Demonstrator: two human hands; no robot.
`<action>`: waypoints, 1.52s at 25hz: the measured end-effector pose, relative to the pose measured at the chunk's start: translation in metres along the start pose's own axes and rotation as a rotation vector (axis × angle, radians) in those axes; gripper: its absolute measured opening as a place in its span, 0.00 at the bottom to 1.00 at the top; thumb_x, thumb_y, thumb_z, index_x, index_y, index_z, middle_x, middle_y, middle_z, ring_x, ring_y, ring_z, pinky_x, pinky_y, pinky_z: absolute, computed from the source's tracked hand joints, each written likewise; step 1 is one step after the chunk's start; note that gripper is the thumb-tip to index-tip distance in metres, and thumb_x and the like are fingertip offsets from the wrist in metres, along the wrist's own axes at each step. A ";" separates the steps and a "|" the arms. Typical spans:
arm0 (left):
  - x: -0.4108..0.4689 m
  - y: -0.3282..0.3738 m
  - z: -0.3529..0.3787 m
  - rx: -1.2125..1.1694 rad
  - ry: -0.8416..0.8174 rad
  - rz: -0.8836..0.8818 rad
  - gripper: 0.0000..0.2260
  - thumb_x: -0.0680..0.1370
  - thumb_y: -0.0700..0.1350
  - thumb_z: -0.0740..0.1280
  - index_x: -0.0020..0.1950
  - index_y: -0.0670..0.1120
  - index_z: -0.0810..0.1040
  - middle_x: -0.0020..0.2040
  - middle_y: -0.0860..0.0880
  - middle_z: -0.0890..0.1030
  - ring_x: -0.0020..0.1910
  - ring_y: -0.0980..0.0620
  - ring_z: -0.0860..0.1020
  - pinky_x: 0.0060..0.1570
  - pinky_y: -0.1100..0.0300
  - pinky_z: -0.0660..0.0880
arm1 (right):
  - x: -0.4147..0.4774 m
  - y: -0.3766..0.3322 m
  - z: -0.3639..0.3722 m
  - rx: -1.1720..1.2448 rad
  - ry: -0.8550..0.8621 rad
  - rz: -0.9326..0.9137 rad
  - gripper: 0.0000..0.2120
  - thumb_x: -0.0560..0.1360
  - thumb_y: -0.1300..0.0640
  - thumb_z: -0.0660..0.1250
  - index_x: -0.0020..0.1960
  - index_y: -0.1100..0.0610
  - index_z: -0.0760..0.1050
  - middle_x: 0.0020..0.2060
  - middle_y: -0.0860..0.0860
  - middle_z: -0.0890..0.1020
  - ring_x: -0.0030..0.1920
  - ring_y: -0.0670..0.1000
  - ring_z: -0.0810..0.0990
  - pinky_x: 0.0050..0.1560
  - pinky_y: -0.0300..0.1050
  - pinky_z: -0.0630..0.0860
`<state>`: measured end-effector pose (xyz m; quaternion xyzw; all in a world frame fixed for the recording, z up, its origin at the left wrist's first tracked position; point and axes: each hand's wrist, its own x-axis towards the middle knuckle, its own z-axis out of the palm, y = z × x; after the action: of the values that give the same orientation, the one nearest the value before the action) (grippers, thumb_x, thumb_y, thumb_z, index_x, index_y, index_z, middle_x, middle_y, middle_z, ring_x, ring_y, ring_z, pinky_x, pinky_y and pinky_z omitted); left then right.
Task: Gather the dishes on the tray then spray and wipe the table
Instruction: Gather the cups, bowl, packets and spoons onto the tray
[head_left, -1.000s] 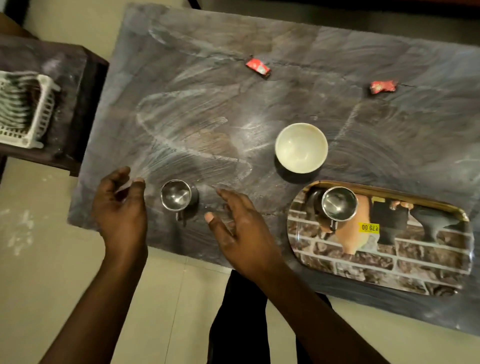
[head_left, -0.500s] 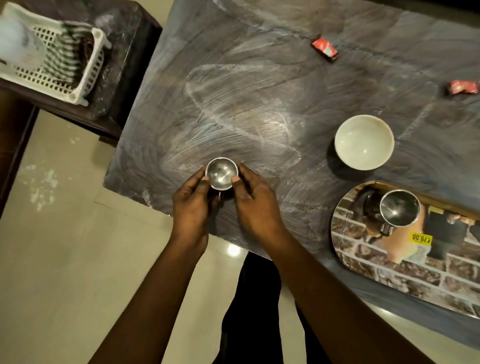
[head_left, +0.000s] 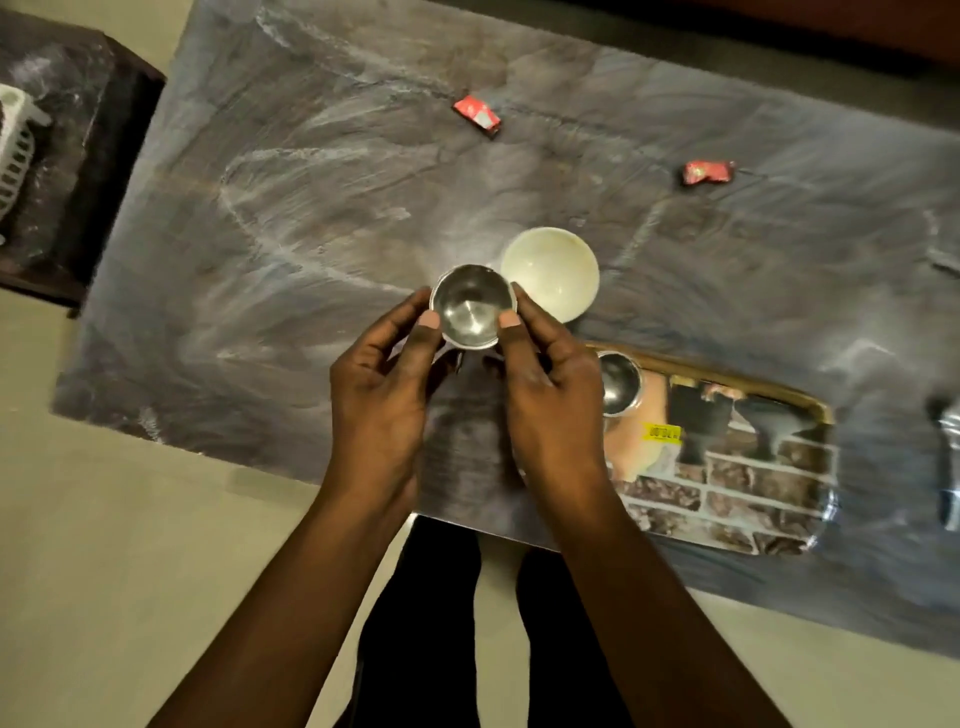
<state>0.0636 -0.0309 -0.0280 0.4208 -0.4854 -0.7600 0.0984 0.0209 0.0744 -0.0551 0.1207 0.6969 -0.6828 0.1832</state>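
Note:
A small steel cup (head_left: 471, 304) is lifted above the grey stone table (head_left: 311, 249), held from both sides. My left hand (head_left: 382, 395) grips its left rim with thumb and fingers; my right hand (head_left: 550, 400) grips its right rim. A white bowl (head_left: 558, 270) stands on the table just behind and to the right of the cup. The picture-printed tray (head_left: 737, 483) lies at the near right, with a second steel cup (head_left: 621, 384) on its left end, partly hidden by my right hand.
Two red wrappers (head_left: 477, 115) (head_left: 707, 171) lie on the far half of the table. White smears cover the tabletop. A white plastic basket (head_left: 15, 150) sits on a dark side table at the left. A shiny blurred object (head_left: 948, 457) shows at the right edge.
Both hands closed on the steel cup, lifted it off the table's left part and carried it right, up beside the white bowl near the tray.

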 end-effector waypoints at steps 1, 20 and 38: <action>-0.009 -0.007 0.021 0.012 -0.032 0.001 0.14 0.84 0.41 0.70 0.70 0.43 0.83 0.63 0.45 0.88 0.60 0.49 0.87 0.61 0.55 0.84 | -0.001 -0.006 -0.025 0.013 0.050 -0.003 0.18 0.83 0.52 0.69 0.72 0.53 0.81 0.65 0.48 0.86 0.68 0.49 0.83 0.71 0.57 0.78; -0.079 -0.172 0.151 0.050 0.110 -0.173 0.12 0.84 0.40 0.70 0.67 0.41 0.84 0.60 0.48 0.89 0.61 0.53 0.87 0.62 0.60 0.83 | 0.011 0.060 -0.188 -0.161 0.225 0.074 0.19 0.81 0.42 0.64 0.66 0.48 0.84 0.56 0.48 0.89 0.57 0.47 0.86 0.65 0.55 0.80; -0.074 -0.172 0.150 0.112 0.203 -0.219 0.08 0.83 0.41 0.71 0.59 0.42 0.88 0.51 0.48 0.91 0.54 0.51 0.89 0.61 0.49 0.84 | 0.018 0.059 -0.182 -0.302 0.277 0.059 0.17 0.85 0.47 0.67 0.70 0.52 0.82 0.62 0.44 0.87 0.64 0.41 0.84 0.67 0.51 0.82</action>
<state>0.0442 0.1969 -0.1028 0.5506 -0.4657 -0.6916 0.0399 0.0129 0.2562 -0.1163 0.2049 0.8060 -0.5419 0.1215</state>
